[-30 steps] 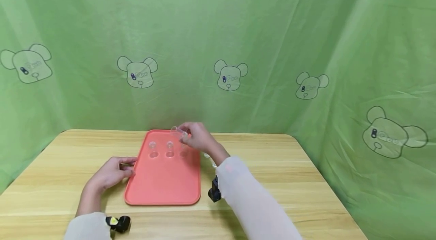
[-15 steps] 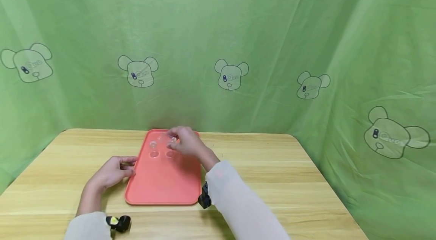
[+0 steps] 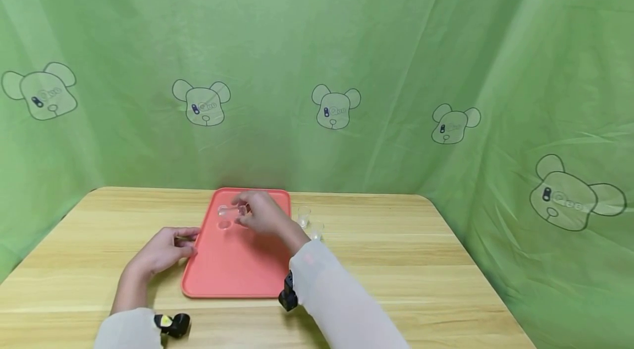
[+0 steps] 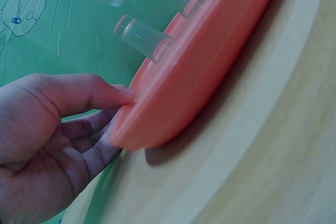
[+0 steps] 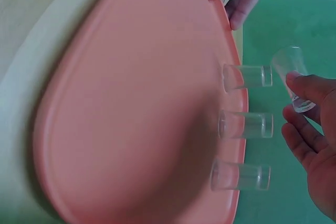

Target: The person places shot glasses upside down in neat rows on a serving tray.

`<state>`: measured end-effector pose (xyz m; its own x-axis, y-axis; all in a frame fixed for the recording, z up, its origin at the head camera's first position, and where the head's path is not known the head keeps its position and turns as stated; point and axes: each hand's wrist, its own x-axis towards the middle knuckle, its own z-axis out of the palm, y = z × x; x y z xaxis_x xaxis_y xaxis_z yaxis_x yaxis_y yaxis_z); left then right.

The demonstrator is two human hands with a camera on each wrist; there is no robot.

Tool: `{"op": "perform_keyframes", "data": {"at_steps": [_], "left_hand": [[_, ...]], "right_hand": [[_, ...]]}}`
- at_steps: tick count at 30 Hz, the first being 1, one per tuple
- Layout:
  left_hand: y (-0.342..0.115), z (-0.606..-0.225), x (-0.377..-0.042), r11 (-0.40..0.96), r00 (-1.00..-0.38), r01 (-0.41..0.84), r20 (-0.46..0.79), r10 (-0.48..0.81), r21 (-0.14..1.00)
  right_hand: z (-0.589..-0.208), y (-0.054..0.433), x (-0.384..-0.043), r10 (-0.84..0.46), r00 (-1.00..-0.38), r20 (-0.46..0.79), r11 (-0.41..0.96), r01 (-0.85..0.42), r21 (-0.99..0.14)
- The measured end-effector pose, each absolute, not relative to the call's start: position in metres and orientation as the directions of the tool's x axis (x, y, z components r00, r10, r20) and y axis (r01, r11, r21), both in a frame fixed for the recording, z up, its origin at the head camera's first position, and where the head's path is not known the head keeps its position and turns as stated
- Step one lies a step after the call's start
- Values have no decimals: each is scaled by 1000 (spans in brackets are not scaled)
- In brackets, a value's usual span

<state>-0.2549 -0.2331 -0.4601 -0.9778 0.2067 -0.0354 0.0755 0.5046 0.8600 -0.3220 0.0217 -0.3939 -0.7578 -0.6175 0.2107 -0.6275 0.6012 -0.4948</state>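
Note:
My left hand (image 3: 165,251) pinches the left rim of a pink tray (image 3: 233,272), thumb on top and fingers below, as the left wrist view shows. My right hand (image 3: 264,214) holds a clear shot glass (image 5: 289,60) between thumb and fingers, tilted, above the tray's far part. Three more clear glasses stand upside down in a row on the tray, among them a left one (image 5: 247,76), a middle one (image 5: 245,125) and a right one (image 5: 241,176). In the head view the right hand hides most of that row.
Two clear glasses, a farther one (image 3: 304,216) and a nearer one (image 3: 317,230), stand on the wooden table (image 3: 396,261) just right of the tray. A green curtain (image 3: 277,52) printed with bear heads hangs behind the table and along its sides.
With the glass in its fingers, my right hand has moved left across the far part of the tray. The left hand and tray have stayed in place.

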Motion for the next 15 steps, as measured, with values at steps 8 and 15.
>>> {"op": "perform_keyframes", "data": {"at_steps": [8,15], "left_hand": [[-233,-461,-255,499,-978,71,-37,203,863],[-232,-461,-255,494,-978,70,-38,206,867]], "right_hand": [[-402,14,-318,-608,-769,195,600,-607,-521],[-409,6,-313,-600,-771,213,592,-607,-530]]}}
